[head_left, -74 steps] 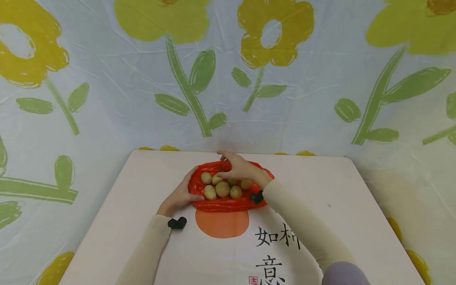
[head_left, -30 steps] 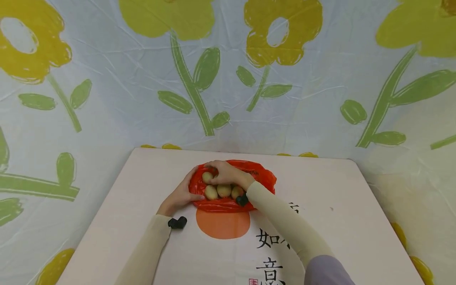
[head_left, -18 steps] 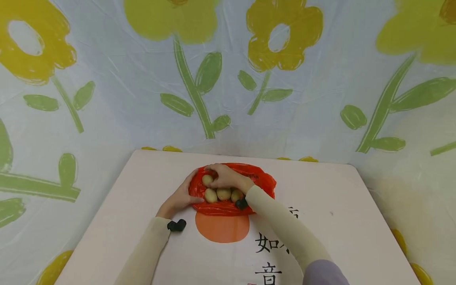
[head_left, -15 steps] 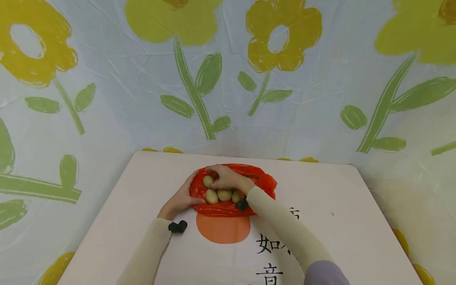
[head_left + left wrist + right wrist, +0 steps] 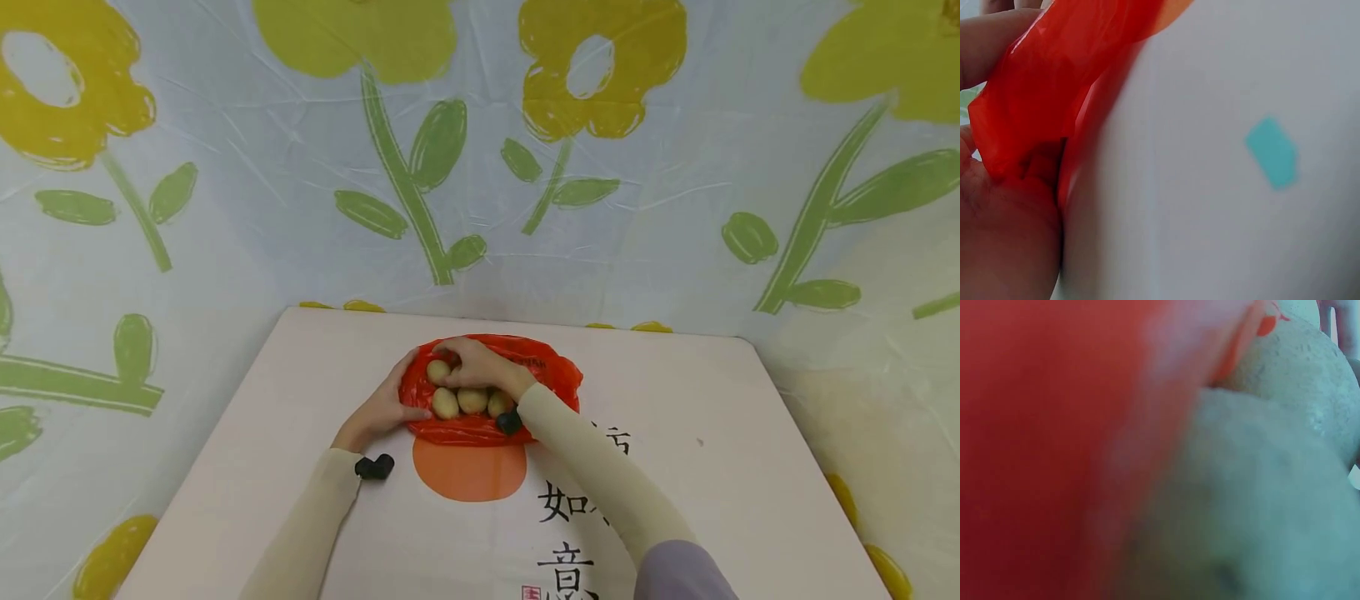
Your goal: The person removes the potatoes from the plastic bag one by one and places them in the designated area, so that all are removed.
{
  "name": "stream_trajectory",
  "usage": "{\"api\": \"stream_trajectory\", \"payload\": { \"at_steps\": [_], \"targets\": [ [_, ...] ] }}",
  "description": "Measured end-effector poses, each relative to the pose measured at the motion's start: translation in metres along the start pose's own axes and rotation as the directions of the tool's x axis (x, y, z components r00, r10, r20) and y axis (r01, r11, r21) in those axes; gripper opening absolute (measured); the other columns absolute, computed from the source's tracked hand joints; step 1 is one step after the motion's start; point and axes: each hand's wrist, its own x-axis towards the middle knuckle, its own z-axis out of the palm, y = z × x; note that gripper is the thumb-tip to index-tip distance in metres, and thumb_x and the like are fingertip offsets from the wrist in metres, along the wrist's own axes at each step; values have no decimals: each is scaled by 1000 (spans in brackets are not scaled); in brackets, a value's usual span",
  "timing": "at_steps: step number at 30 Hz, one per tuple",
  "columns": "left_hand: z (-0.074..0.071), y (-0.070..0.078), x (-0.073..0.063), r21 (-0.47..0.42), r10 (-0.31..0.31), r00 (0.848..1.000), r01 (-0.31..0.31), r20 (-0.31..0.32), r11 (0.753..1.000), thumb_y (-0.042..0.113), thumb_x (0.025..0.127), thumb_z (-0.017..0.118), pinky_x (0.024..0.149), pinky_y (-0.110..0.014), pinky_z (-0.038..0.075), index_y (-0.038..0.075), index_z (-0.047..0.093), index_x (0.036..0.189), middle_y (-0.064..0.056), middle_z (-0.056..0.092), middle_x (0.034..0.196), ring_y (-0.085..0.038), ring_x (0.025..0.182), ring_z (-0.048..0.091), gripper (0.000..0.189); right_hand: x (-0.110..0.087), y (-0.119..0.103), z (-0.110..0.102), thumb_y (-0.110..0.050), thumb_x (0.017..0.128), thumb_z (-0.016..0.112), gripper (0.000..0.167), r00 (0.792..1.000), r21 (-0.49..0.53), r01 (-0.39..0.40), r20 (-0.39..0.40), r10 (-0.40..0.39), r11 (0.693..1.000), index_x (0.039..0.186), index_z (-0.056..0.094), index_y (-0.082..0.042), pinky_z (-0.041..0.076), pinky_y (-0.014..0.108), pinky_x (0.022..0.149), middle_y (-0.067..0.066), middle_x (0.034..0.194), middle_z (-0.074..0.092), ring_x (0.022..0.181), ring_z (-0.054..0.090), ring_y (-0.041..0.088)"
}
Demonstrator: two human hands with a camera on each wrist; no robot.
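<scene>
A red plastic bag [image 5: 551,375] lies opened out on the table, holding several round tan potatoes [image 5: 472,400]. My left hand [image 5: 378,414] holds the bag's left edge, thumb toward the front; in the left wrist view the red plastic [image 5: 1054,75] passes between thumb and fingers. My right hand [image 5: 483,364] reaches over the potatoes from the right, its fingers and thumb curled round a potato at the back left, largely covered by the hand. Just left of its fingers another potato [image 5: 438,372] shows. Close potatoes [image 5: 1260,500] fill much of the blurred right wrist view.
The bag lies toward the back of a pale table [image 5: 675,400] printed with an orange disc [image 5: 470,471] and black characters [image 5: 564,502]. Behind and at the sides hangs a white cloth [image 5: 300,167] with yellow flowers.
My right hand has moved left and down onto the potatoes since the first frame, then stayed there. The left hand keeps its place on the bag's edge.
</scene>
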Motion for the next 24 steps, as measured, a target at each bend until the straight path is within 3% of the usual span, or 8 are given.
{"api": "stream_trajectory", "payload": {
  "at_steps": [13, 24],
  "targets": [
    [0, 4, 1, -6, 13, 1000, -13, -5, 1000, 13, 76, 89, 126, -60, 21, 27, 12, 166, -4, 14, 172, -35, 157, 18, 119, 4, -4, -6, -32, 96, 73, 54, 999, -21, -28, 41, 29, 999, 145, 57, -16, 47, 39, 112, -2, 136, 64, 120, 60, 14],
    [1, 2, -2, 5, 15, 1000, -15, -9, 1000, 12, 77, 88, 126, -58, 21, 27, 12, 166, -5, 16, 172, -34, 156, 20, 119, 7, -10, -4, -24, 96, 71, 49, 995, -78, -29, 97, 36, 996, 142, 59, -12, 50, 36, 109, 1, 133, 65, 113, 61, 14]
  ]
}}
